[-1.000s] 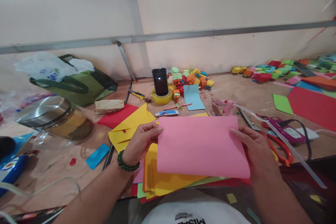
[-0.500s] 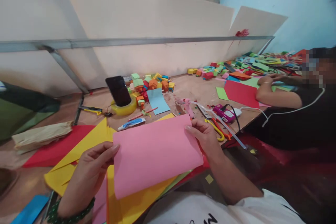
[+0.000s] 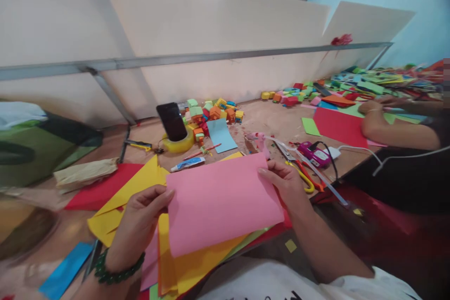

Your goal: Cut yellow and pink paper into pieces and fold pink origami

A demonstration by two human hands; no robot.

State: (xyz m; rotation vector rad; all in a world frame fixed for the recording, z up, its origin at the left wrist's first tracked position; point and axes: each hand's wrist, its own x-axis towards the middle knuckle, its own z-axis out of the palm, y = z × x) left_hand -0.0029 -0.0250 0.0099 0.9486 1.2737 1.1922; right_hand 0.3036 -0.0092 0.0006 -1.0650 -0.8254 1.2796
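Observation:
A pink sheet of paper [image 3: 220,201] is held up over a stack of yellow, orange and green sheets [image 3: 190,267] at the table's near edge. My left hand [image 3: 138,225], with a green bead bracelet on the wrist, pinches the sheet's left edge. The sheet's upper right corner is gripped by my right hand [image 3: 286,183], thumb on top. Just beyond my right hand lie yellow- and red-handled scissors [image 3: 304,176] and a pink glue gun [image 3: 258,140].
A phone [image 3: 172,122] stands in a yellow tape roll beside a heap of small coloured paper boxes [image 3: 214,112]. A glue tube [image 3: 188,164], a blue sheet [image 3: 221,135] and red paper [image 3: 101,190] lie nearby. Another person's arm [image 3: 397,129] rests at the right, a green bag [image 3: 38,150] at the left.
My view has swung to the right and brought the other person into sight. Both hands have kept hold of the pink sheet, which sits slightly tilted now.

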